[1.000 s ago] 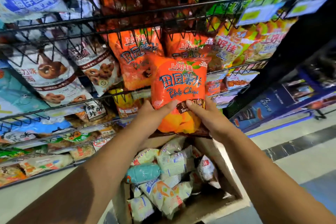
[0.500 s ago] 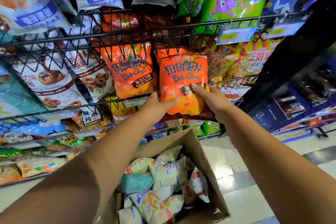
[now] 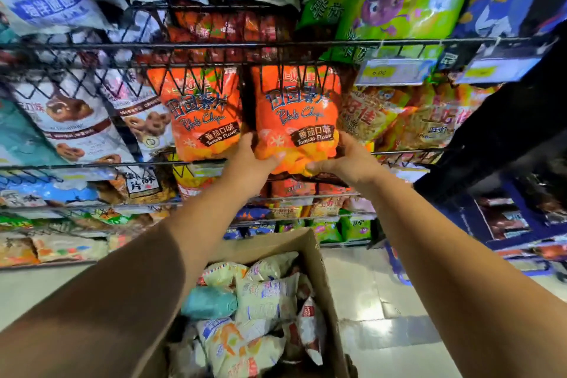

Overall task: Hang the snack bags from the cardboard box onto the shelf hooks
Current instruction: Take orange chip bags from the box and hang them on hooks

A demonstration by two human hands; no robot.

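An orange tomato-flavour potato chip bag [image 3: 296, 113] is raised against the wire shelf, its top edge behind the black wire rail [image 3: 276, 63]. My left hand [image 3: 250, 159] grips its lower left corner and my right hand [image 3: 346, 159] grips its lower right corner. A matching orange bag [image 3: 202, 113] hangs just to its left. Below my arms stands the open cardboard box [image 3: 319, 279] holding several pale snack bags [image 3: 264, 298]. Whether the held bag's hole sits on a hook is hidden by the rail.
White pretzel bags [image 3: 79, 120] hang to the left, yellow-orange bags [image 3: 399, 116] to the right, green and blue bags on the row above. Yellow price tags [image 3: 395, 70] clip onto the rail. A dark shelf end [image 3: 491, 138] and tiled floor [image 3: 383, 316] lie to the right.
Both hands have lifted the orange bag from above the box up to the rail beside the matching bag. My view has tilted upward and moved closer to the shelf.
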